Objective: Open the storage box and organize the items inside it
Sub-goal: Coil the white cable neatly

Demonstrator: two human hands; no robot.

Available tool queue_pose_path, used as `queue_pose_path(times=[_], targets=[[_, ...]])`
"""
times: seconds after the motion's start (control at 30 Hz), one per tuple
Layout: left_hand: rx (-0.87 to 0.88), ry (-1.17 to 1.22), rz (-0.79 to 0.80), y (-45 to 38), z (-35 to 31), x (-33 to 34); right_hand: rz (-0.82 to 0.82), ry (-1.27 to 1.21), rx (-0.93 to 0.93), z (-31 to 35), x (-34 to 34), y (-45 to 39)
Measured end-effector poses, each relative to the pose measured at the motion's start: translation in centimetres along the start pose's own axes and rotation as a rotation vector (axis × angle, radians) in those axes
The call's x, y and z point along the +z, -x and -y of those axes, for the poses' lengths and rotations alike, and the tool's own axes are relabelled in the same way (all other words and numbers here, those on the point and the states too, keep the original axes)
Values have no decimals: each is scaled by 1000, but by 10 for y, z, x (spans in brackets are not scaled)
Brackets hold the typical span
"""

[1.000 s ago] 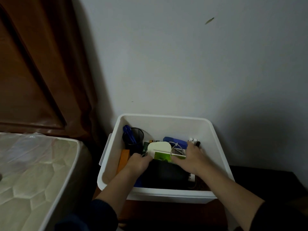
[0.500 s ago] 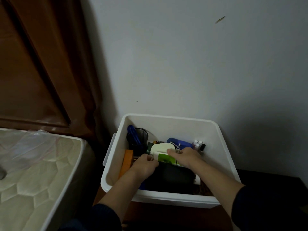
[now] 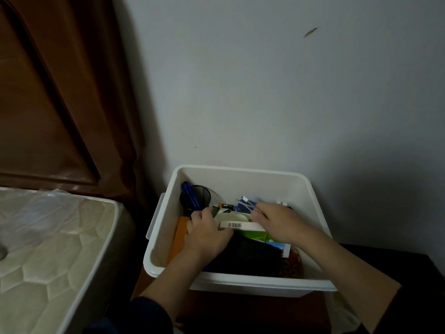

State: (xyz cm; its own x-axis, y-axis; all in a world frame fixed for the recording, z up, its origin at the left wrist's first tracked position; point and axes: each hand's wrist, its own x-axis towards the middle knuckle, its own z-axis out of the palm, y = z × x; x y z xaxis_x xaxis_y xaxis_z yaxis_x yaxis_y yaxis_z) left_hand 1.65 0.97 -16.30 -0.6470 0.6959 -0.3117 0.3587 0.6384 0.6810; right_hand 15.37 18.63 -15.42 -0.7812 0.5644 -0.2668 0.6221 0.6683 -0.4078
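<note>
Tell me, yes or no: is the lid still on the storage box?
No, the storage box stands open with no lid on it, and both the left hand and right hand reach inside.

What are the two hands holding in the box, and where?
Both hands grip the white barcoded carton: left hand at its left end, right hand at its right end, inside the storage box.

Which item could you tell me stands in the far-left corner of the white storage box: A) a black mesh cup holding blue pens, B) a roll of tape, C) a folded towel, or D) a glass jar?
A: a black mesh cup with blue pens sticking out of it stands in the far-left corner of the white storage box, just beyond the left hand.
</note>
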Motion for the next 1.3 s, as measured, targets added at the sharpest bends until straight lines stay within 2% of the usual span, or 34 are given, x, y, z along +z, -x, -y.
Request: queue_pose_path(times=[0.07, 0.23, 0.37, 0.53, 0.63, 0.7, 0.8, 0.87, 0.9, 1.0, 1.07, 1.17, 1.3], targets=[[108, -18, -19, 5, -5, -4, -71, -80, -21, 6, -9, 12], [306, -80, 134, 26, -12, -4, -136, -143, -49, 21, -36, 40], [428, -227, 26, 38, -21, -3, -130, -252, -81, 26, -53, 62], [409, -351, -115, 42, -18, -13, -233, -260, -48, 19, -69, 85], [339, -407, -173, 44, -5, -22, -286, -370, -10, 18, -80, 99], [305, -443, -158, 44, 0, -27, -398, -337, -26, 22, -87, 106], [276, -489, -82, 42, 2, -29, -738, -252, -128, 33, -99, 111], [239, -520, -35, 39, 4, -28, -920, -359, -217, 43, -111, 113], [214, -524, -4, 37, 5, -26, -959, -466, -265, 49, -118, 114], [159, -455, 51, 35, 4, -21, -896, -828, -359, 62, -135, 115], [192, -390, -46, 37, 2, -18, -817, -955, -368, 66, -139, 113], [372, -298, -218, 47, -13, -17, -738, -1047, -373, 72, -135, 113], [546, -327, -35, 68, -53, -17, -713, -1165, -381, 81, -136, 121]])
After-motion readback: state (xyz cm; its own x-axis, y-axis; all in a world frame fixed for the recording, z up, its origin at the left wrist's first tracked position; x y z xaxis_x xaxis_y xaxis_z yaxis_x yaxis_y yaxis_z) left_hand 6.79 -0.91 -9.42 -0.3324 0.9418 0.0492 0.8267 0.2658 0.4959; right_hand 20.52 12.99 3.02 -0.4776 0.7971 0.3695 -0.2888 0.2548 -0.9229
